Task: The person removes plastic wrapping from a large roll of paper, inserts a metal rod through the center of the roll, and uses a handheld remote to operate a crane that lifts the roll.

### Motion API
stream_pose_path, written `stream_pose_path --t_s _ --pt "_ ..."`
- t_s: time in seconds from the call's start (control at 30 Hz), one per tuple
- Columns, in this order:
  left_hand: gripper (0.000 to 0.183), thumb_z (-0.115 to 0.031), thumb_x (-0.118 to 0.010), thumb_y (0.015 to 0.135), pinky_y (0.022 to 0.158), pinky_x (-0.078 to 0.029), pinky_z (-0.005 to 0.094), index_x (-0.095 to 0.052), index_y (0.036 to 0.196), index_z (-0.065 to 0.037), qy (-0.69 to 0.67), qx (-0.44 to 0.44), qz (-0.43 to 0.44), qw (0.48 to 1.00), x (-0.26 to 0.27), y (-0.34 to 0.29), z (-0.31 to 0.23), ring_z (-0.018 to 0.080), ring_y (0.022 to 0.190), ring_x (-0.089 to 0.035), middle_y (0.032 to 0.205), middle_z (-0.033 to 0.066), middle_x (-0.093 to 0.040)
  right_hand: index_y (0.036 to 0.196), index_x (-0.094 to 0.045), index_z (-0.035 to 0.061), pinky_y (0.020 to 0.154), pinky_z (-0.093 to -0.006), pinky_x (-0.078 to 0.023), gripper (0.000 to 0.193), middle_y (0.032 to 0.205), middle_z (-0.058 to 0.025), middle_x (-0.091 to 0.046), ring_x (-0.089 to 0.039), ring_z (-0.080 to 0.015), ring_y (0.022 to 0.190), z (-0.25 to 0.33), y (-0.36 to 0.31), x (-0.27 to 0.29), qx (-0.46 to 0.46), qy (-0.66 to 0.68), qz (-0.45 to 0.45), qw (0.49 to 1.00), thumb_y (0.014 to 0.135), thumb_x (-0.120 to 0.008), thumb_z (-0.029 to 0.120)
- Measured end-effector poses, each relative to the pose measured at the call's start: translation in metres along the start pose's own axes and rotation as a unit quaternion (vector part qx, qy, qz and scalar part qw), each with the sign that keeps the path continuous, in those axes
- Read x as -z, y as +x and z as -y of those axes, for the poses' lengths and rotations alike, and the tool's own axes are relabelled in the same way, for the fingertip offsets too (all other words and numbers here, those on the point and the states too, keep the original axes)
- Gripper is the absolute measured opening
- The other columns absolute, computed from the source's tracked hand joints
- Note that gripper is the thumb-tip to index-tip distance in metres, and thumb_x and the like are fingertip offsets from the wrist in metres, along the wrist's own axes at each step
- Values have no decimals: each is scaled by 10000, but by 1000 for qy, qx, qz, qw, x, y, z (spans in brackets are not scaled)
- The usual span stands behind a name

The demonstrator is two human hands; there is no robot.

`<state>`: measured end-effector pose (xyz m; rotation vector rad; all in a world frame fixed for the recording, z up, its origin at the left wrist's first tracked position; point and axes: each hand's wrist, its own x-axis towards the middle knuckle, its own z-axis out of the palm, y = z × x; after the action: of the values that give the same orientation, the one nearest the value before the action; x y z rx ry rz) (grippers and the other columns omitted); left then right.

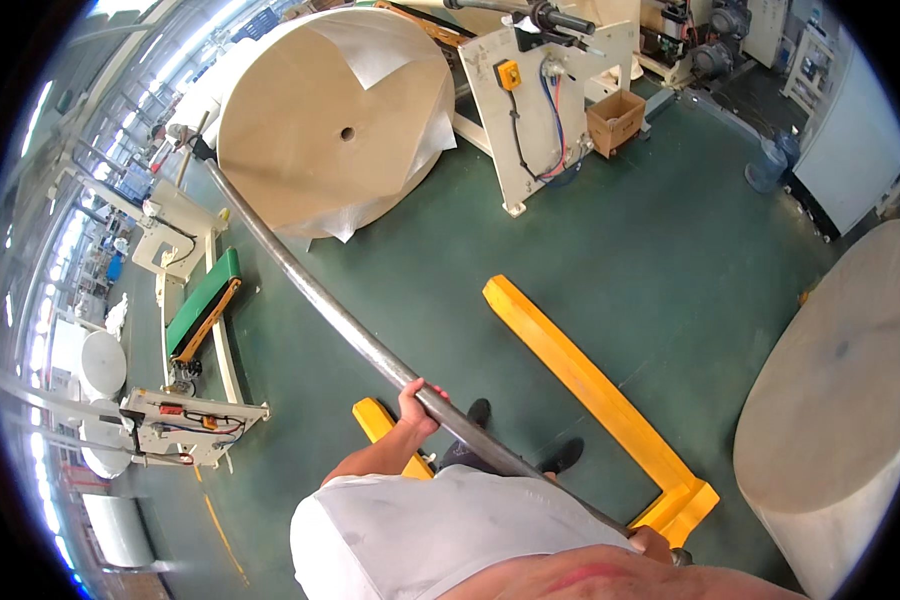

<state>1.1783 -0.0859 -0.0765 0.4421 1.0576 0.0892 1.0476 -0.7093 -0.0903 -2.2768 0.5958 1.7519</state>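
Note:
A long steel shaft [345, 325] slants across the view, from the far left down to my body. Partway along it, my left hand [422, 408] is closed around the metal. Near the closer end, by my right side, my right hand [652, 545] is wrapped on the shaft, partly hidden by my arm. At the far end a co-worker [177, 133] stands beside the shaft, too small to make out how they hold it. Behind the shaft looms a very large brown-faced paper roll [310, 150] with a core hole in its middle and torn white sheet at its rim.
Yellow forks [580, 375] of a pallet truck lie around my feet. A cream machine frame [520, 115] with cables and a cardboard box [616, 122] stand ahead. Another big roll [820, 390] is close on the right. A green-topped machine part [205, 305] sits left.

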Motion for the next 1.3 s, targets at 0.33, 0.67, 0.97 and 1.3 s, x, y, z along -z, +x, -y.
stream_pose_path --t_s 0.33,0.67,0.97,1.3 --pt "228 -303 -684 852 846 -531 487 -555 901 -121 28 68 -16 997 -38 -44 123 321 814 -614 851 111 -604 1144 -757 3 950 -428 -542 562 1183 -177 -739 -701 -341 1115 -68 27 20 -9 67 -19 998 605 -849 133" --pt "299 -357 -697 862 802 -532 472 -573 921 -91 85 89 -7 992 -60 -11 168 307 809 -629 860 104 -621 1138 -756 -6 942 -430 -543 562 1161 -176 -738 -700 -337 1097 -73 33 41 13 96 -29 995 599 -846 126" --pt "328 -366 -701 876 791 -540 476 -567 948 -75 73 120 -5 990 -86 40 186 317 808 -639 846 127 -616 1134 -754 -15 935 -431 -543 563 1141 -176 -738 -699 -334 1080 -51 29 57 3 106 -31 994 594 -843 119" --pt "333 -365 -722 865 766 -543 488 -549 943 -91 94 118 26 988 -136 119 167 317 785 -635 842 121 -614 1128 -753 -25 928 -432 -544 563 1119 -175 -737 -699 -331 1061 5 31 100 4 107 -34 994 589 -839 112"
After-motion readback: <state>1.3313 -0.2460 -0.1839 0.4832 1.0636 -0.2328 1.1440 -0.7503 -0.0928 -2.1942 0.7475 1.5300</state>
